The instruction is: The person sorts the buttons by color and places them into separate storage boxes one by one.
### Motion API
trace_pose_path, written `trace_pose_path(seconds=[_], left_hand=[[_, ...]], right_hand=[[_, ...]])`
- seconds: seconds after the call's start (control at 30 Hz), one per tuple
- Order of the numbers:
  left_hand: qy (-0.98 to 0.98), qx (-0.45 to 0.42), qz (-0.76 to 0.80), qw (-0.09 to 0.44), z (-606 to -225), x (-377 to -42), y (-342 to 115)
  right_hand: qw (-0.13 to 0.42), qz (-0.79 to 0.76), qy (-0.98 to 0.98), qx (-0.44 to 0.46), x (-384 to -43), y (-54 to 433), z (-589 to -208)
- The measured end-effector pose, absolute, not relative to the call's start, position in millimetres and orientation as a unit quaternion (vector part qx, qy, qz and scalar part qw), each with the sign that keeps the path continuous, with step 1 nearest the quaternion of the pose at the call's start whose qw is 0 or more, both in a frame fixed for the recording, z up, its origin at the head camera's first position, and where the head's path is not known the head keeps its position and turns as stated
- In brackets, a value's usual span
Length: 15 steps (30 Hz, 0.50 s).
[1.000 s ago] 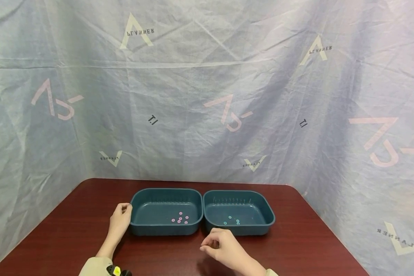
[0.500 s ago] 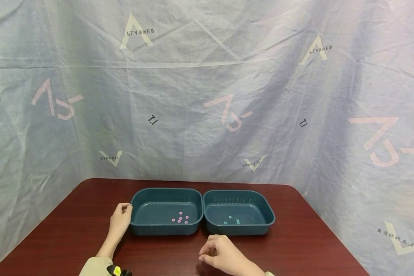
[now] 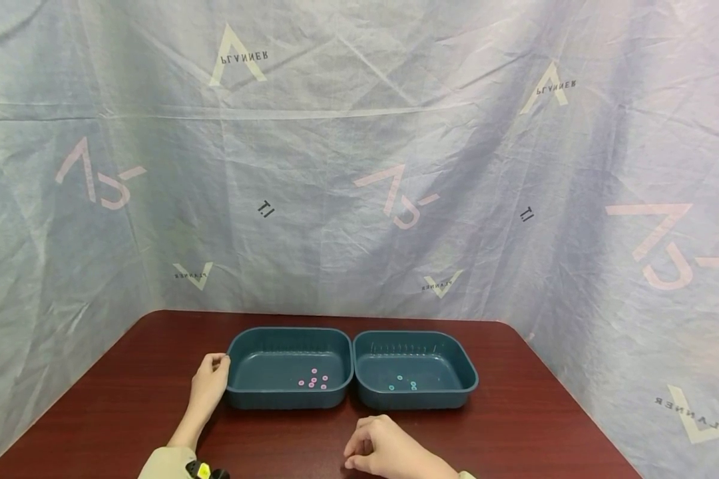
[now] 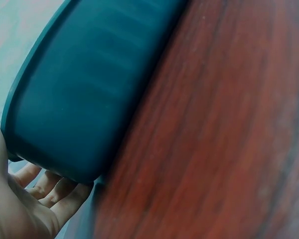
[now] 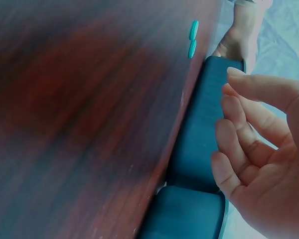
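My left hand [image 3: 210, 380] grips the rim of the left dark teal tray [image 3: 284, 399] at its left end. In the left wrist view its fingers [image 4: 70, 203] lie against the tray's outer wall. Several small pink rings [image 3: 313, 380] lie in that tray. The right tray [image 3: 412, 399] holds several small teal rings [image 3: 399, 378]. In front of the trays, above the table, hovers my right hand [image 3: 389, 449], fingers loosely bent and nothing visible in them. Two teal ring-like pieces [image 5: 193, 39] lie on the table in the right wrist view, apart from the right hand.
Both trays stand side by side on a dark red wooden table [image 3: 126, 399]. A grey printed cloth [image 3: 335, 253] hangs behind and along both sides of the table.
My right hand has moved back from the right tray's front, down toward the near edge of the head view. The left hand and the trays have stayed in place.
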<state>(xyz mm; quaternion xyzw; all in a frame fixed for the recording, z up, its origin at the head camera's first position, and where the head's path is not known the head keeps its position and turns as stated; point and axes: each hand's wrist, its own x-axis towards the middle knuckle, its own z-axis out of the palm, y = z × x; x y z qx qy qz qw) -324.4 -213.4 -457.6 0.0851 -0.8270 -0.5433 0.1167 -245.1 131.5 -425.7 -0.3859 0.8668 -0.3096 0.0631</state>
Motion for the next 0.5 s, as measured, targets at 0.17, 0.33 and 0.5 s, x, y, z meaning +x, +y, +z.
trace_pose_path(seconds=[0.17, 0.33, 0.5], left_hand=[[-0.827, 0.088, -0.542, 0.118, -458.8, -324.3, -213.5], [-0.826, 0.085, -0.545, 0.116, -458.6, -324.2, -213.1], [-0.826, 0.085, -0.545, 0.118, -458.2, -324.3, -212.8]], right_hand=[[0.112, -0.337, 0.862, -0.363, -245.1, 132.2, -428.4], [0.142, -0.345, 0.858, -0.352, -244.9, 132.7, -429.6], [0.147, -0.321, 0.863, -0.361, -243.9, 132.5, -428.5]])
